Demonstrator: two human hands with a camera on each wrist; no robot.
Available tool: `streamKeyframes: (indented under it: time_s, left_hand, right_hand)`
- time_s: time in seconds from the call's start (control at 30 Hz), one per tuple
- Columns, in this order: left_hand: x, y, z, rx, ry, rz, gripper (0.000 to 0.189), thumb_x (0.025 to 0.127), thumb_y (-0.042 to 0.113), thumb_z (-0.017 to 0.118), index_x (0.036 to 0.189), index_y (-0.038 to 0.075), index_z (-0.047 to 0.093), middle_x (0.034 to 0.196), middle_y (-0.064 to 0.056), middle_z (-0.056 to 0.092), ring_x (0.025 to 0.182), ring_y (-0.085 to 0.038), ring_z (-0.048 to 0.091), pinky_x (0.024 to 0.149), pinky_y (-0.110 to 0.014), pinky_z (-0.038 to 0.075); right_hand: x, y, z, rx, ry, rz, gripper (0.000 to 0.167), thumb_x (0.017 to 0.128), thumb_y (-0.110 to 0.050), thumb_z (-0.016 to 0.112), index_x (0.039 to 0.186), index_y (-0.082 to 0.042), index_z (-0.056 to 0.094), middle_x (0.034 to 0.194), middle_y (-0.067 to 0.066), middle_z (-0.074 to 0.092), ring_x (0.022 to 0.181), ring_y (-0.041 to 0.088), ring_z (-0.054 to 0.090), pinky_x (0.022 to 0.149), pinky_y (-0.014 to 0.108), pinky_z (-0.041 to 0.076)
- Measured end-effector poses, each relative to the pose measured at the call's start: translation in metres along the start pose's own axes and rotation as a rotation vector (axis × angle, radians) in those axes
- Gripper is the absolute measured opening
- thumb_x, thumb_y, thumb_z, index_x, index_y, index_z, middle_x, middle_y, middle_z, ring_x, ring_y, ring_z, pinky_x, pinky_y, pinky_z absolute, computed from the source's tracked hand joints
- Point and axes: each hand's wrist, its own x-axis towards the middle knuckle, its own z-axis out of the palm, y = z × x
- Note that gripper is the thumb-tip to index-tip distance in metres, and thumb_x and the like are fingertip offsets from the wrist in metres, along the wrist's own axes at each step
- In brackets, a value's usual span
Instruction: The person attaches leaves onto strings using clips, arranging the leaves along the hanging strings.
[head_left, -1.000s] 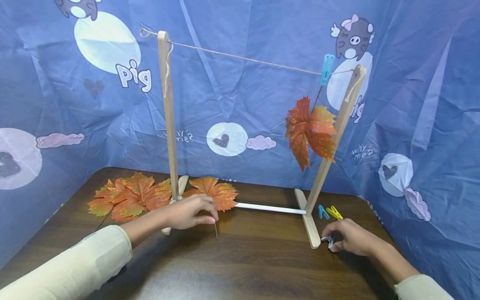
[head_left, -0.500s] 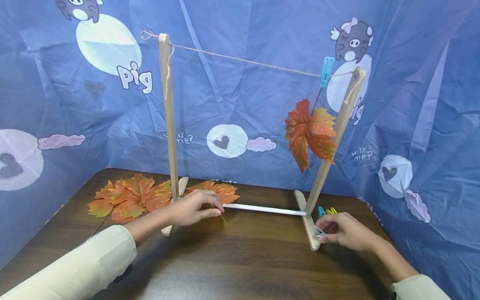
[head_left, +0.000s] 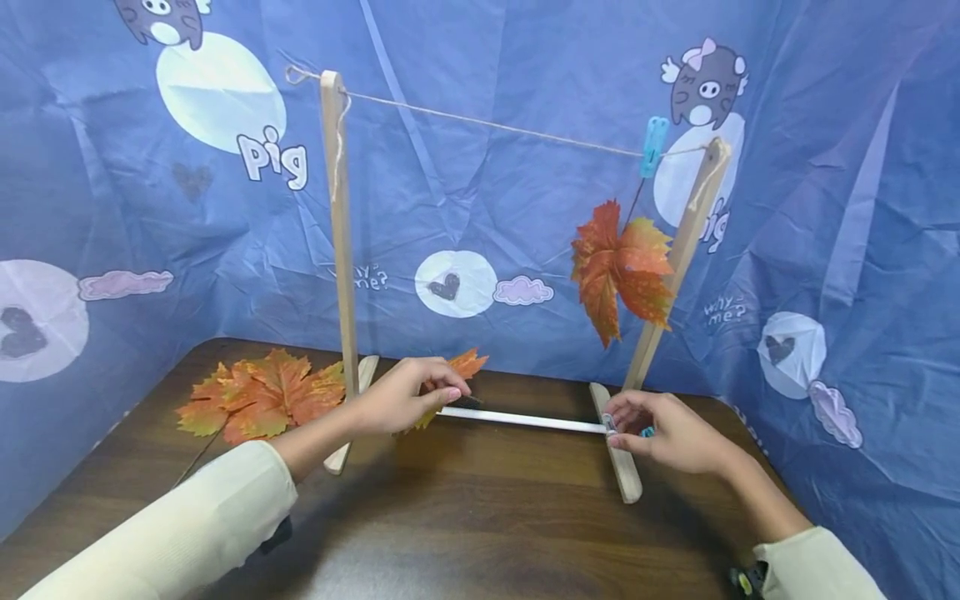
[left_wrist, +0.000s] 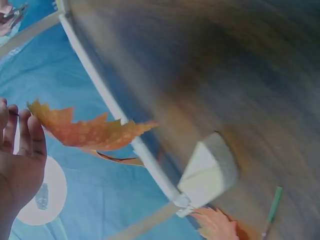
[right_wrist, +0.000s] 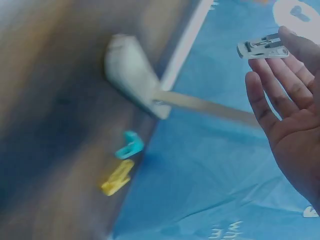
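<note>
My left hand [head_left: 408, 396] pinches the stem of an orange artificial maple leaf [left_wrist: 95, 127], raised near the white crossbar [head_left: 525, 419] of a wooden stand. In the head view the hand covers much of this leaf. Between thumb and fingertips, my right hand [head_left: 671, 433] holds a grey-white clothespin [right_wrist: 262, 47], in front of the stand's right post [head_left: 693, 217]. A twine line [head_left: 487, 125] runs between the two posts. Near its right end, a light blue clothespin [head_left: 654, 147] clips another orange leaf [head_left: 621, 267] by its stem.
More orange leaves [head_left: 270, 396] lie overlapping on the brown table [head_left: 487, 517], by the left post [head_left: 341, 250]. A turquoise clothespin [right_wrist: 131, 145] and a yellow clothespin [right_wrist: 117, 178] lie beside the stand's right foot [right_wrist: 130, 75]. Blue printed cloth [head_left: 480, 200] surrounds the table.
My left hand has risen and moved right, lifting the leaf off the table. My right hand has carried the clothespin up and left from the table to the right post.
</note>
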Motion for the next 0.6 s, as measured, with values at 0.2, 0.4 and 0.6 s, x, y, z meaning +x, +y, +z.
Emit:
streamKeyframes:
  time_s: [0.2, 0.4, 0.6]
  left_hand:
    - [0.017, 0.011, -0.002, -0.014, 0.042, -0.030, 0.014, 0.102, 0.014, 0.065, 0.109, 0.013, 0.077, 0.096, 0.003, 0.072, 0.085, -0.012, 0.062, 0.078, -0.033, 0.053]
    - [0.036, 0.023, -0.007, -0.058, 0.095, -0.082, 0.016, 0.102, 0.017, 0.065, 0.112, 0.010, 0.076, 0.096, 0.002, 0.072, 0.085, -0.014, 0.064, 0.076, -0.035, 0.053]
    - [0.057, 0.031, -0.009, -0.133, 0.148, -0.117, 0.017, 0.102, 0.016, 0.065, 0.112, 0.007, 0.076, 0.102, -0.003, 0.075, 0.086, -0.020, 0.067, 0.076, -0.031, 0.055]
  right_hand:
    - [0.014, -0.020, -0.016, 0.010, -0.005, 0.013, 0.032, 0.092, -0.018, 0.080, 0.118, -0.008, 0.065, 0.099, -0.006, 0.073, 0.093, 0.010, 0.070, 0.077, 0.033, 0.057]
    - [0.028, -0.052, -0.035, 0.057, 0.005, -0.007, 0.031, 0.091, -0.017, 0.080, 0.118, -0.011, 0.065, 0.099, 0.001, 0.075, 0.093, 0.014, 0.073, 0.075, 0.032, 0.059]
    - [0.043, -0.084, -0.054, 0.051, 0.026, -0.081, 0.031, 0.091, -0.012, 0.080, 0.118, -0.011, 0.064, 0.101, 0.001, 0.075, 0.096, 0.015, 0.072, 0.081, 0.033, 0.058]
